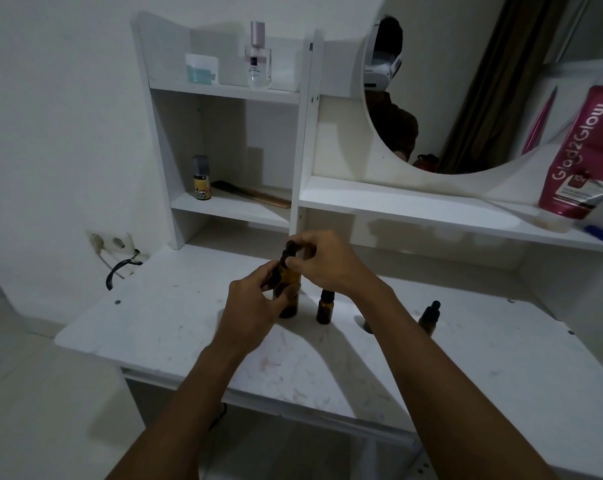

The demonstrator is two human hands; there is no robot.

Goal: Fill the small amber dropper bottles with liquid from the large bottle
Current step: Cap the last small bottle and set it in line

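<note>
Setting: white marbled tabletop (189, 323) of a vanity unit, white shelves (230, 206) behind, round mirror (466, 98) to the right; light dim.
Source bottle: taller amber glass bottle (290, 276) with black dropper top (289, 252), upright, base at or just above the tabletop, held between both hands; larger than the other two, so judged to be the large bottle.
Left hand (255, 306): curled round the body of the taller amber glass bottle, steadying it.
Right hand (327, 265): fingertips pinched on the black dropper top at the neck; loosening or tightening not determinable.
First receiver: small amber glass bottle with black cap (325, 310), upright on the tabletop just right of the source bottle, beneath the right wrist, untouched, closed.
Second receiver: second small amber dropper bottle (431, 318), farther right, partly hidden behind the right forearm, dropper top fitted.
Fill levels: not readable through dark glass in this light.
Spillage: none visible on the tabletop.
Progress: judged early; both receivers closed, source top still seated, no transfer under way.
Outstanding: source to be opened, each receiver uncapped, liquid moved across, caps refitted.
</note>
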